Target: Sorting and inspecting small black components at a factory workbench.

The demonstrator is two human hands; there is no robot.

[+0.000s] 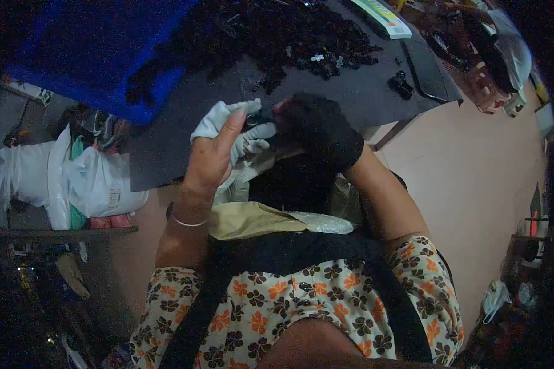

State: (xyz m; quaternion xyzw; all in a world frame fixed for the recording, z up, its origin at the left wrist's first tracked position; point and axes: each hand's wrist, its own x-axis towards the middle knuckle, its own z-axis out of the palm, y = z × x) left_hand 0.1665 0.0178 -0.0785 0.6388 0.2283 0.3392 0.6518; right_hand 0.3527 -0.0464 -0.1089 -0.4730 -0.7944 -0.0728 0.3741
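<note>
My left hand [215, 154] is closed, its bare thumb pressing on a white cloth [214, 121] that covers the fingers. Facing it, my right hand [323, 130] wears a black glove and has its fingertips drawn together close to the cloth. Between the two hands is a small dark piece [258, 118], too dim to name; what exactly the right fingers grip is hidden. Both hands are held over the near edge of a dark grey table [209, 86]. Beyond them spreads a heap of small black parts [277, 43], with a few shiny bits among it.
A blue sheet [92, 49] covers the table's left side. At the right lie a small black part [402, 85] and a white box [385, 18]. White plastic bags [98, 181] sit on a shelf at left. A beige packet [246, 221] rests against my lap.
</note>
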